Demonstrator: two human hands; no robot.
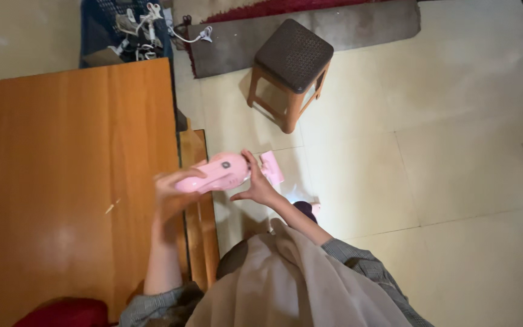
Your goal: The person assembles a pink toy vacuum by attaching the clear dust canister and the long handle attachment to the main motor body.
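Between the two hands, just right of the wooden bench's [68, 181] edge and above the tiled floor [431, 151], a pink handheld appliance [213, 174] is held in the air, its flat pink nozzle [272, 167] pointing toward 2 o'clock. At its 8 o'clock end the left hand [174, 194] is wrapped round the grip; at 4 o'clock the right hand [256, 184] pinches the joint where nozzle meets body. By the look of it the nozzle is being seated or adjusted, with the appliance not yet put to use. At 1 o'clock stands a brown plastic stool [290, 66] by a grey rug [334, 27]; at 11 o'clock lie tangled white cables [146, 24].
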